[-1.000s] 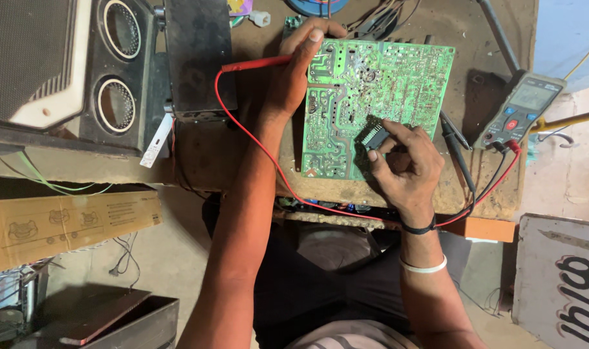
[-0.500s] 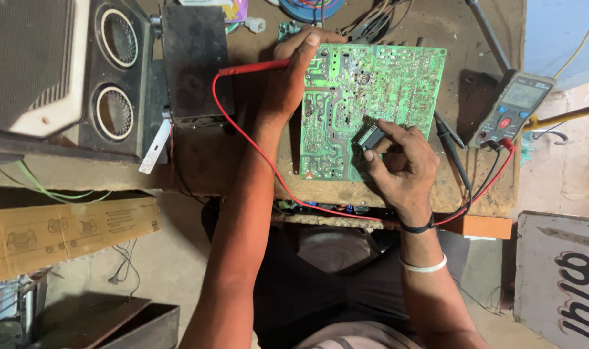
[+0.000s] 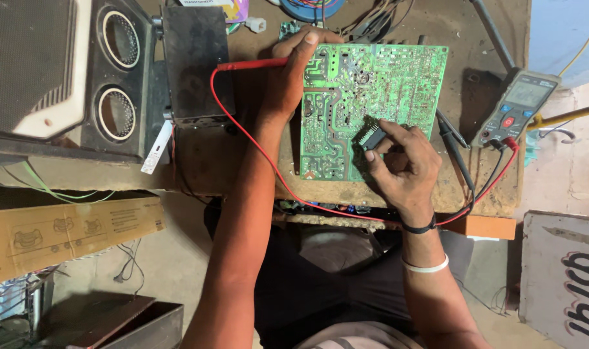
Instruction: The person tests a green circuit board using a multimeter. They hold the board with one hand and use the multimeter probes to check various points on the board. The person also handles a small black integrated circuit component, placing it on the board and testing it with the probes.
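Observation:
A green circuit board (image 3: 372,90) lies solder side up on the brown workbench (image 3: 242,161). My left hand (image 3: 289,74) grips the board's left edge and also holds a red test probe (image 3: 250,64) lying across the bench, its red lead looping down over the bench front. My right hand (image 3: 404,165) pinches a small black chip with a row of pins (image 3: 372,137) and holds it against the lower middle of the board. A black test probe (image 3: 452,139) lies on the bench just right of the board.
A grey multimeter (image 3: 517,106) sits at the bench's right end with both leads plugged in. A black box (image 3: 194,64) and a speaker cabinet (image 3: 81,77) stand to the left. Loose wires and a wire spool lie at the far edge. A cardboard carton (image 3: 68,232) lies below left.
My hands and the board keep their hold and place; the view has only shifted slightly. The chip stays pressed at the same spot on the board.

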